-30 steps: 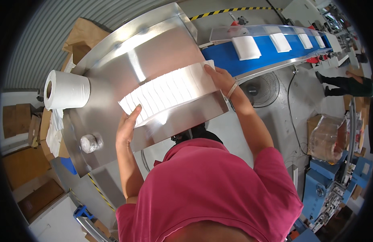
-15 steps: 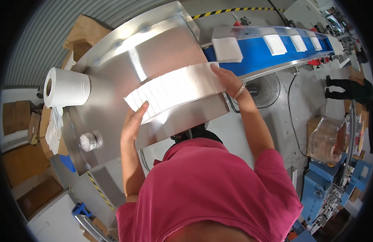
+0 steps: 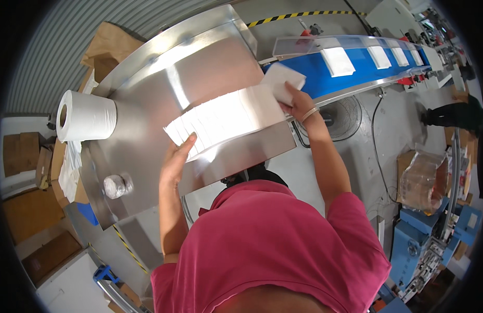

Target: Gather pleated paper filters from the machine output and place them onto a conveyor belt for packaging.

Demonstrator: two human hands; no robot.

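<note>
A long row of white folded tissue packs (image 3: pixel 223 119) lies across the steel table (image 3: pixel 199 68). My left hand (image 3: pixel 176 159) presses flat against the row's near left end. My right hand (image 3: pixel 299 101) presses the row's right end, fingers closed against it, with one loose white pack (image 3: pixel 282 78) lying just above the hand at the conveyor's mouth. The blue conveyor belt (image 3: pixel 361 70) runs off to the right and carries several more white packs (image 3: pixel 338 61).
A large white paper roll (image 3: pixel 87 116) stands at the table's left edge, a small wrapped tape roll (image 3: pixel 115 186) near its front corner. Cardboard boxes (image 3: pixel 108 44) sit behind the table. A floor fan (image 3: pixel 343 112) stands under the conveyor, blue machinery (image 3: pixel 424 245) at right.
The row of packs has slid left and nearer with both hands squeezing its ends. A new pack has come off the belt to the table's edge above my right hand.
</note>
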